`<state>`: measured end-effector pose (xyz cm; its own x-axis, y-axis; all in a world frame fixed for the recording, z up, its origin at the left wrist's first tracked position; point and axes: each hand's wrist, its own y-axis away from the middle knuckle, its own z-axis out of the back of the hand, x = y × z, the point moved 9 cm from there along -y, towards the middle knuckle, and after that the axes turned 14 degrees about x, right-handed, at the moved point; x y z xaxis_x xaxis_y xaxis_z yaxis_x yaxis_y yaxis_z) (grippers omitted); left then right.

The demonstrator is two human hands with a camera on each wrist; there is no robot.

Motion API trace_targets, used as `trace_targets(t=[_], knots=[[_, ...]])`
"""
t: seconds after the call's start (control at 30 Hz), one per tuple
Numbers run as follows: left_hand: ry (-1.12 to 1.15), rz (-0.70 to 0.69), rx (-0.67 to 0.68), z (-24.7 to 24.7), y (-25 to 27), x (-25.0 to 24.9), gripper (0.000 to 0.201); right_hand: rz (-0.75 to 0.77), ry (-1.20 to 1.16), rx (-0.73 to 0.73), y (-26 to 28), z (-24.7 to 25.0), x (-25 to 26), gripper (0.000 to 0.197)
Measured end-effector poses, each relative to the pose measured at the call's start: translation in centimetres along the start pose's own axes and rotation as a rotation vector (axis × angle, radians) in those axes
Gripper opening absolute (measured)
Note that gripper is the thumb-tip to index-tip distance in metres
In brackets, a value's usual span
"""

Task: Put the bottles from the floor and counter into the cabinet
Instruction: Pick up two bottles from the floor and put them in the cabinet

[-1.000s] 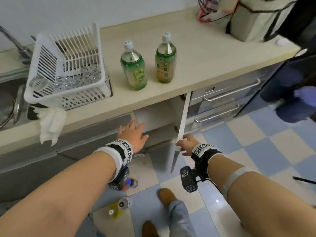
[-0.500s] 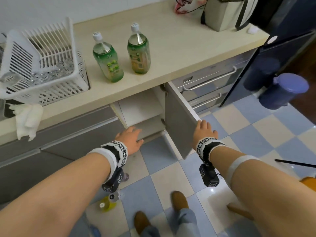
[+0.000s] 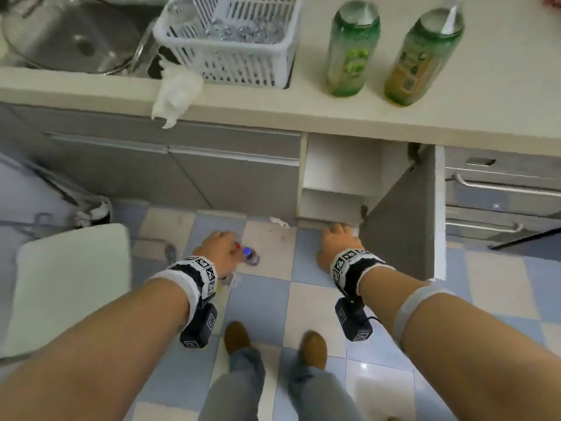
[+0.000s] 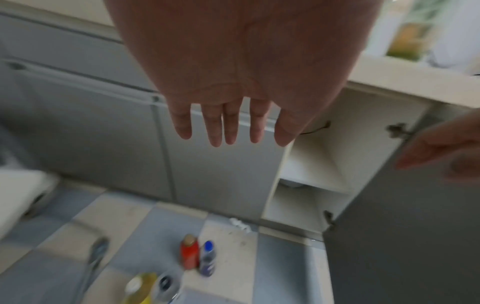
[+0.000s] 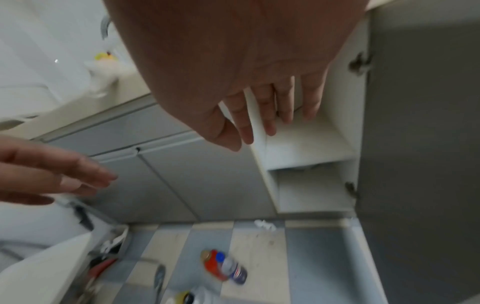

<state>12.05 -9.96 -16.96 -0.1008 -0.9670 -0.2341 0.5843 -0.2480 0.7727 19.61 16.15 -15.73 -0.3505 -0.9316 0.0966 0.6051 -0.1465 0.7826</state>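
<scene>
Two green-labelled bottles [image 3: 352,47] [image 3: 422,56] stand on the beige counter [image 3: 455,117]. Below them the cabinet [image 3: 337,177] is open, showing a white shelf, with its grey door [image 3: 403,226] swung out to the right. On the floor stand a red bottle [image 4: 189,255], a blue-capped bottle [image 4: 207,259], a yellow bottle [image 4: 140,288] and a clear one [image 4: 166,286]. My left hand [image 3: 218,247] hovers over these floor bottles with straight fingers [image 4: 228,127], holding nothing. My right hand [image 3: 337,238] is open too, low in front of the cabinet, beside the door.
A white dish rack [image 3: 230,41], a sink [image 3: 69,34] and a hanging white cloth [image 3: 176,92] are on the counter's left. Drawers with bar handles [image 3: 501,192] lie right of the door. A white padded seat [image 3: 69,284] stands at the left; my shoes [image 3: 236,338] are below.
The view has tipped down toward the floor. Both hands have dropped lower; the right hand has come off the door, which stands wide open, and the left has moved over the floor bottles.
</scene>
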Motion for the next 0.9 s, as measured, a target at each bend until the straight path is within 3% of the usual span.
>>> trace_targets(t=[0.1,0.23,0.43,0.53,0.63,0.7,0.9], knots=[[0.151,0.177,0.0,-4.2,-2.1,10.4,0.046,0.091,0.022,0.141,-5.2,-5.2,5.4,0.051],[0.362,0.348,0.068,-12.3,-6.0,21.3,0.056,0.137,0.048,0.328,-12.3,-13.4,11.2,0.049],[0.618,0.376,0.121,-21.9,-17.1,31.4,0.085,0.178,-0.001,0.502,-24.3,-23.9,16.9,0.061],[0.702,0.346,0.07,-25.4,-24.2,35.4,0.104,0.184,-0.077,0.506,-31.5,-28.6,19.3,0.077],[0.812,0.299,0.034,-28.2,-30.6,38.1,0.131,0.183,-0.134,0.474,-38.0,-33.0,21.6,0.106],[0.787,0.282,0.018,-29.7,-34.3,39.3,0.137,0.197,-0.165,0.445,-41.5,-35.3,23.0,0.12],[0.717,0.131,-0.043,-32.2,-41.8,39.9,0.133,0.468,-0.193,0.28,-48.3,-39.4,27.8,0.111]])
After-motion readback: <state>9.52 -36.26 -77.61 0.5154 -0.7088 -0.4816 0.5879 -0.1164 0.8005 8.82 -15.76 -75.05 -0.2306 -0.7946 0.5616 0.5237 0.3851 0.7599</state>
